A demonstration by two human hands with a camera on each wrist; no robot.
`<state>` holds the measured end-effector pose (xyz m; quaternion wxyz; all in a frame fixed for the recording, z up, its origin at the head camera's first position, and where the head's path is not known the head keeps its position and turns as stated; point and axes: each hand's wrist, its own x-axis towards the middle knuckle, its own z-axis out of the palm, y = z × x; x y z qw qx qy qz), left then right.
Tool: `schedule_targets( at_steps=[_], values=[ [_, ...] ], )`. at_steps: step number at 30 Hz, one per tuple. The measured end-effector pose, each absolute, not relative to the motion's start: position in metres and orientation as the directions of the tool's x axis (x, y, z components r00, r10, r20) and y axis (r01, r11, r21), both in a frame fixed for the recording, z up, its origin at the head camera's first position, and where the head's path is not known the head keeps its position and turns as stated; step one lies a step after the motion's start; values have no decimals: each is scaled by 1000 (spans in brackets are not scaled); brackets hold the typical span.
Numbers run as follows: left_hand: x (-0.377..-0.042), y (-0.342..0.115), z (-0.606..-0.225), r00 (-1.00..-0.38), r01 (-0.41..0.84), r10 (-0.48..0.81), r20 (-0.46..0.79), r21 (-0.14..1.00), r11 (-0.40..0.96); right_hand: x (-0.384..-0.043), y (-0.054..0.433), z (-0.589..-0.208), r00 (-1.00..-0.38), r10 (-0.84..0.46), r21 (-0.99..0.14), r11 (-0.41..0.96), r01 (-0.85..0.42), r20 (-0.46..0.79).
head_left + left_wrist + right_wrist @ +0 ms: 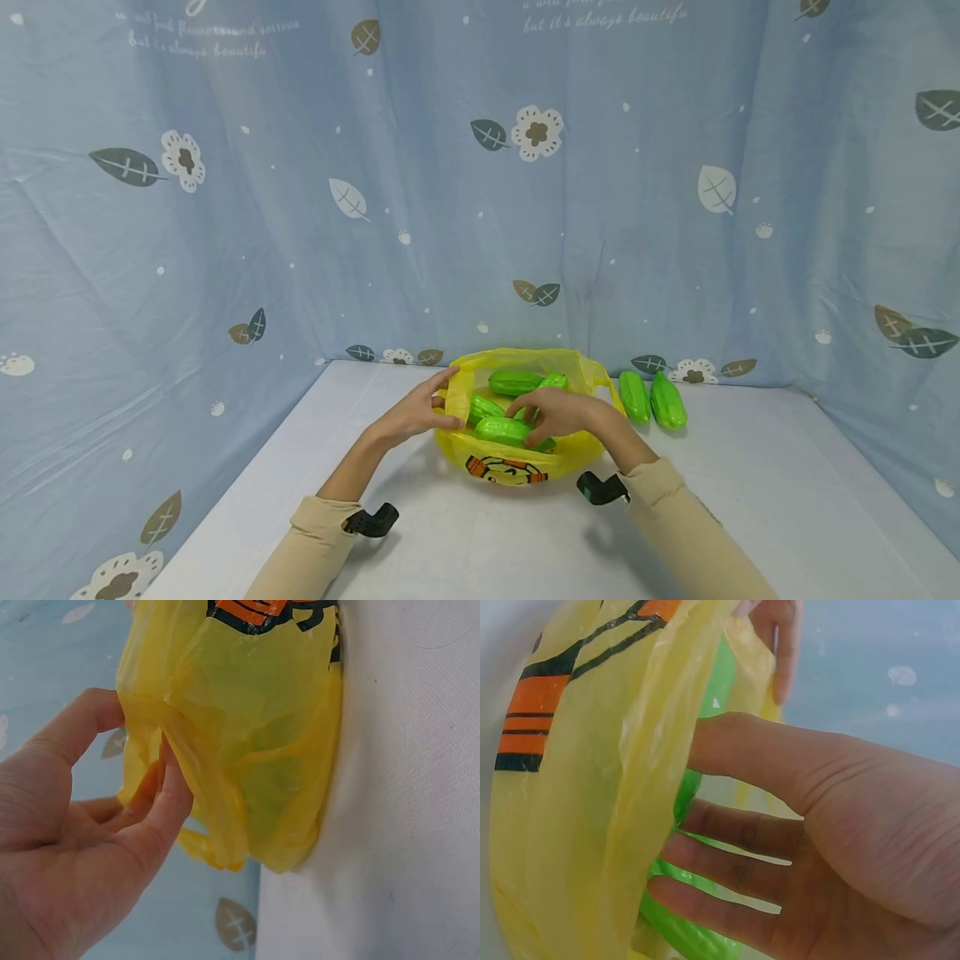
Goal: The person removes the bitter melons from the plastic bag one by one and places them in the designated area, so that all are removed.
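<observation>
A yellow plastic bag with an orange and black print stands with its mouth spread. Several glossy, ridged green cucumbers lie inside. At the left rim, my left hand holds the bag's edge; in the left wrist view its fingers go in behind the yellow film. My right hand reaches down into the mouth over the front cucumber. Its fingers are nearly straight and spread close to the green surface, while the thumb tip is hidden behind the bag's front rim.
Two more cucumbers lie side by side on the white table, right of the bag. Behind the table hangs a blue printed curtain. Each sleeve has a black wrist camera near it.
</observation>
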<state>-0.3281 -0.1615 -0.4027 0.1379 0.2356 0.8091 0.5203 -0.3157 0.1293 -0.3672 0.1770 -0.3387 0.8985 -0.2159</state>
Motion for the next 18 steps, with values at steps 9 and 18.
schedule_targets(
  at_steps=[9, 18],
  values=[
    [-328, -162, -402, -837, 246, 546, 36, 916, 316, -314, 141, -368, -730, -670, -542, 668, -511, -138],
    [-328, -161, -402, -839, 241, 543, 32, 916, 319, -309, 151, -365, -747, -656, -547, 666, -507, -106]
  ],
)
